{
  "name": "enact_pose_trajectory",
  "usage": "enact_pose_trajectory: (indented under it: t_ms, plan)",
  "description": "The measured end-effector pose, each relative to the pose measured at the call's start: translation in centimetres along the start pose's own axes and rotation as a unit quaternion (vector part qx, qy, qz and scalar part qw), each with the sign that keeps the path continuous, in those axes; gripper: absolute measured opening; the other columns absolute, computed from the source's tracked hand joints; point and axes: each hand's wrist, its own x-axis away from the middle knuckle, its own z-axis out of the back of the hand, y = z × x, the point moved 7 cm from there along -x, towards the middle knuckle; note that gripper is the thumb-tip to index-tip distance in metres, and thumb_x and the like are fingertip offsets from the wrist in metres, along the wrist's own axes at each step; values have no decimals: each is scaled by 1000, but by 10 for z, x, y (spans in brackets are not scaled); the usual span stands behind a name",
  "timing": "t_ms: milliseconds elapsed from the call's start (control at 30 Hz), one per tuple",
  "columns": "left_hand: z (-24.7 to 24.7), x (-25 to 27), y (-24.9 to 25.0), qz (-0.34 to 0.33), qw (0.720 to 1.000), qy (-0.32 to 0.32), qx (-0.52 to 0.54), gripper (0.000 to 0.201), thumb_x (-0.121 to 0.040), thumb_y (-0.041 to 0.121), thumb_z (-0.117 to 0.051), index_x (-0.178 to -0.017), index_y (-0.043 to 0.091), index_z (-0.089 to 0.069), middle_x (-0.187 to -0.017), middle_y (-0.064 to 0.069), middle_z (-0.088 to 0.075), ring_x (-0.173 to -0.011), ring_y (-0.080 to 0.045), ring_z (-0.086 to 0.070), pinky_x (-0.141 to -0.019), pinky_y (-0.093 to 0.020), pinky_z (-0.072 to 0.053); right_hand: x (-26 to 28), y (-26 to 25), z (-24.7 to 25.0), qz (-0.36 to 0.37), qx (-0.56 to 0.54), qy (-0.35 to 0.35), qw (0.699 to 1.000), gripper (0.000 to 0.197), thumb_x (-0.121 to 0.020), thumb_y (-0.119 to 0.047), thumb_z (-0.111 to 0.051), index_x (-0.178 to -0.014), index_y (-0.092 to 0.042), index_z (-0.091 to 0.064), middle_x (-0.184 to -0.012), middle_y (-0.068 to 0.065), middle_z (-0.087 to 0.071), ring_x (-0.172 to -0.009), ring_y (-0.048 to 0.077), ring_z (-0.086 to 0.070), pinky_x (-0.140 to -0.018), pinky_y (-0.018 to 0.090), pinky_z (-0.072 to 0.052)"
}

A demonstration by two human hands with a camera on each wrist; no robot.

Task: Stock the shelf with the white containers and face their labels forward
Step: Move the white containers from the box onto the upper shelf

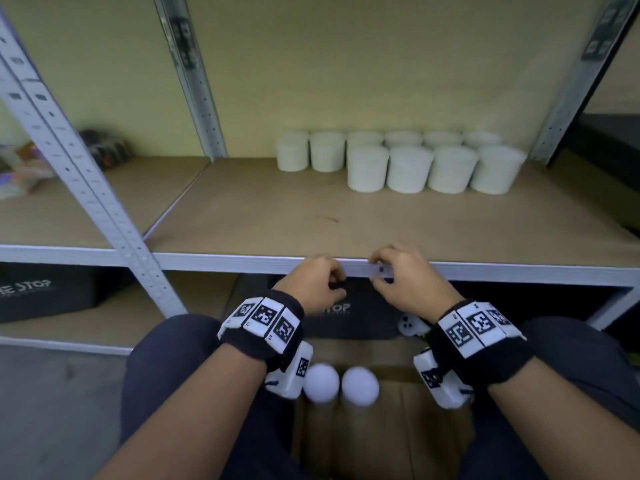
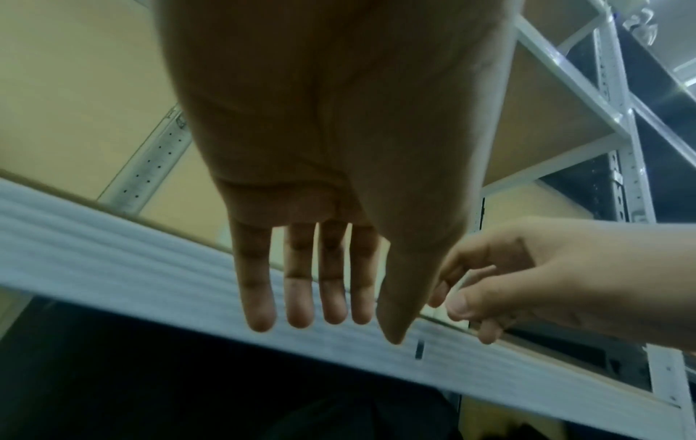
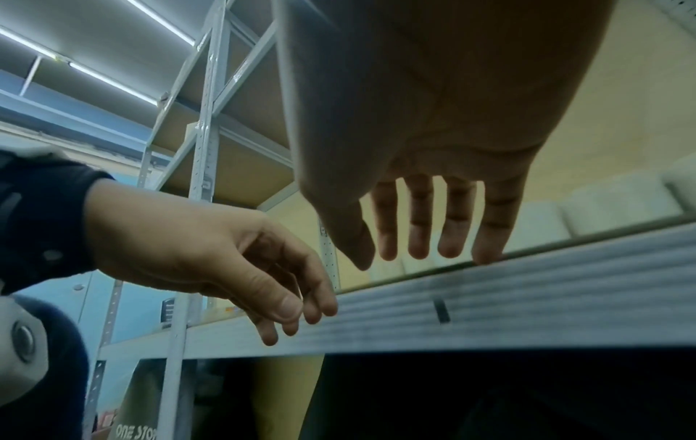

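Wide open board across the front and left of the shelf [image 1: 263, 216], free for a reach. Blocked at the back right by two rows of white containers [image 1: 408, 168], packed side by side. Slanted metal upright [image 1: 86, 188] cutting across the left approach. Front rail [image 1: 214, 263] just past the left hand [image 1: 317, 284] and right hand [image 1: 405, 278], both empty, fingers loose. Two white lids [image 1: 341, 382] low between the forearms.

White containers [image 1: 398, 161] upright, two rows at shelf [image 1: 263, 209] back-right, labels seemingly unreadable
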Motion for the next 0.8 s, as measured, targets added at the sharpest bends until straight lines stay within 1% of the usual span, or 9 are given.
enact_pose_trajectory:
  t_ms: [33, 100, 167, 233, 400, 533, 633, 700, 800]
  plan:
    - [-8, 3, -6, 5, 1000, -12, 0, 26, -82, 27, -69, -106, 17, -65, -106, 0, -65, -84, -10, -54, -76, -20, -41, 5, -1, -7, -1, -6, -4, 1000, 28, -87, -28, -59, -113, -18, -61, -115, 1, -57, -115, 22, -48, -100, 35, -43]
    - [-26, 5, -19, 24, 999, -43, -2, 27, -82, 29, -69, -105, 17, -65, -104, 0, -65, -84, -10, -54, -75, -22, -43, 10, 1, -26, -14, -20, -32, 999, 29, -87, -29, -60, -113, -18, -62, -113, 2, -58, -113, 21, -51, -97, 35, -46]
    - [-45, 6, -31, 47, 996, -79, -8, 28, -81, 29, -70, -106, 17, -65, -106, -1, -65, -88, -14, -57, -78, -26, -48, 14, 5, -51, -32, -22, -83, 996, 31, -86, -31, -62, -114, -18, -63, -113, 3, -58, -109, 20, -54, -93, 34, -49]
    - [-66, 5, -44, 70, 991, -113, -13, 31, -80, 29, -70, -108, 17, -64, -107, -3, -64, -94, -18, -60, -83, -29, -50, 17, 11, -77, -42, -10, -145, 989, 33, -85, -32, -61, -116, -18, -62, -116, 4, -57, -109, 21, -56, -93, 35, -50]
    - [-127, -2, -79, 117, 975, -188, -20, 34, -79, 23, -70, -112, 15, -63, -117, -8, -63, -105, -25, -60, -84, -28, -47, 23, 35, -140, -76, 19, -274, 958, 35, -86, -25, -61, -120, -17, -58, -125, 6, -55, -114, 24, -55, -93, 35, -49]
    - [-180, -4, -111, 155, 960, -231, -39, 48, -78, 24, -71, -122, 14, -55, -127, -7, -58, -111, -29, -58, -92, -36, -50, 26, 51, -189, -104, 27, -321, 941, 37, -86, -25, -59, -120, -11, -56, -126, 12, -56, -112, 29, -56, -92, 37, -51]
    - [-213, -7, -129, 159, 953, -252, -56, 54, -76, 25, -72, -124, 13, -52, -128, -12, -51, -111, -33, -56, -92, -42, -51, 35, 62, -229, -116, 38, -346, 930, 42, -87, -30, -60, -122, -9, -54, -127, 12, -55, -112, 31, -57, -92, 38, -50]
    - [-232, -7, -140, 167, 945, -274, -70, 63, -76, 26, -72, -132, 17, -45, -132, -11, -43, -119, -36, -51, -96, -47, -47, 41, 71, -255, -128, 32, -360, 924, 46, -87, -31, -60, -129, -15, -48, -136, 11, -47, -119, 33, -53, -96, 39, -47]
    - [-265, -12, -159, 176, 940, -279, -86, 79, -66, 32, -76, -132, 31, -33, -133, -6, -34, -124, -37, -44, -94, -54, -46, 48, 86, -288, -151, 11, -384, 911, 55, -92, -24, -56, -143, -16, -36, -151, 11, -30, -138, 30, -34, -108, 35, -34]
